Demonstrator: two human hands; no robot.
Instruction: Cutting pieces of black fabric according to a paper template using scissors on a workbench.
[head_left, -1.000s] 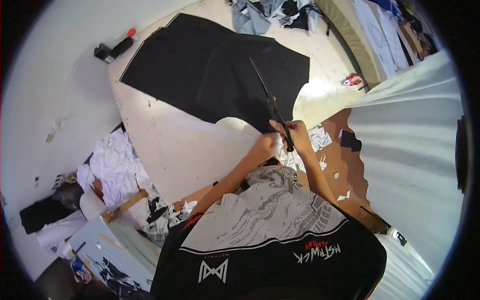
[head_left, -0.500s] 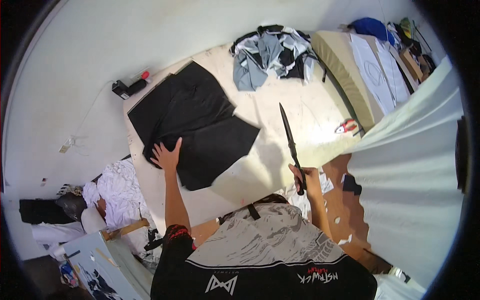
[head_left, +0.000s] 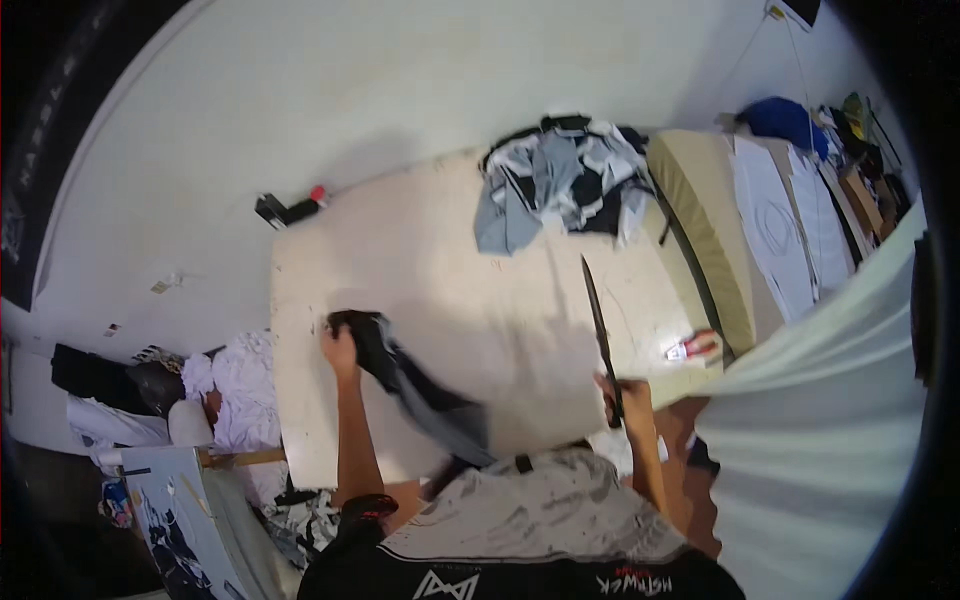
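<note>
My left hand (head_left: 342, 350) is closed on one end of a black and grey piece of cloth (head_left: 374, 348) over the left part of the pale table (head_left: 400, 230). The cloth hangs in a narrow, blurred strip toward my body, and its lower end reaches the near table edge. In my right hand (head_left: 634, 396) is a pair of long black scissors (head_left: 598, 315), held by the handles at the near right edge. Their blades look closed, with the tip pointing away from me.
A heap of grey, black and white cloth (head_left: 560, 180) lies at the far side. Red-handled pliers (head_left: 695, 347) rest at the right, near a beige padded block (head_left: 705, 230). A pale curtain (head_left: 810, 430) hangs on the right. White fabric (head_left: 240, 395) is piled left of the table.
The black cloth that lay spread under my left hand is now lifted, bunched and pulled toward me. My left hand has closed on it. The scissors stay in my right hand; the view has tilted.
</note>
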